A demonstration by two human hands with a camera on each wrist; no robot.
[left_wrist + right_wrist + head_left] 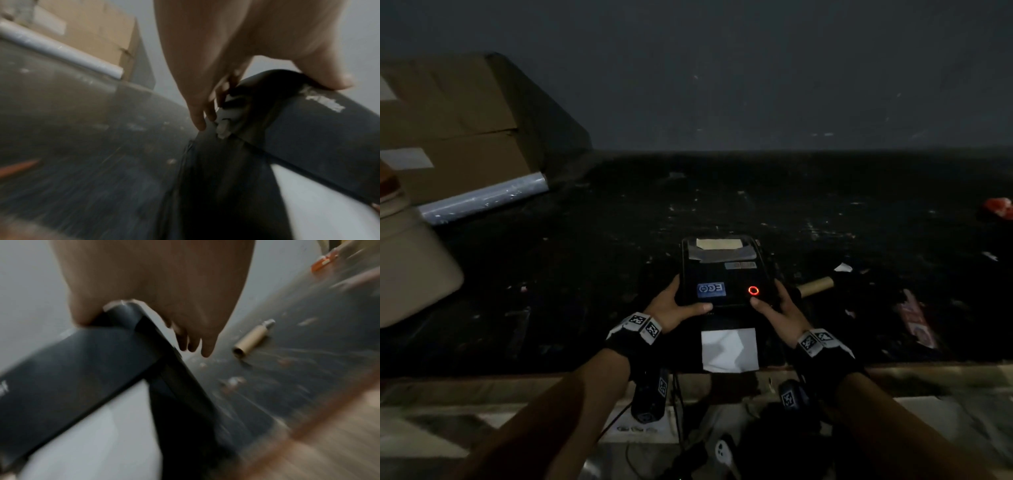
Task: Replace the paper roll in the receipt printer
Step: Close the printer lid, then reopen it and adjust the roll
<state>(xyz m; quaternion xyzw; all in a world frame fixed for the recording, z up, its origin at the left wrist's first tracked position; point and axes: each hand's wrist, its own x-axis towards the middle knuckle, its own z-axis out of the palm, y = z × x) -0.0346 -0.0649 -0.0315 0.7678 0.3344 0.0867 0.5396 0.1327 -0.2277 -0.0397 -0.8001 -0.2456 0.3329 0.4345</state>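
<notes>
A black receipt printer [726,274] stands on the dark table near its front edge, with a red ring light and a blue label on its lid. White paper [729,349] hangs out of its front. My left hand [678,305] grips the lid's [320,128] left front corner, thumb on top and fingers down the side. On the right front corner my right hand [777,308] holds the lid [86,363] the same way. An empty cardboard core [816,287] [249,341] lies on the table just right of the printer.
Cardboard boxes [455,126] and a roll of clear film [486,198] [61,50] stand at the back left. A pale rounded object [410,270] sits at the left edge. Red items [1000,207] and paper scraps lie on the right. Cables hang below the table's front edge [928,370].
</notes>
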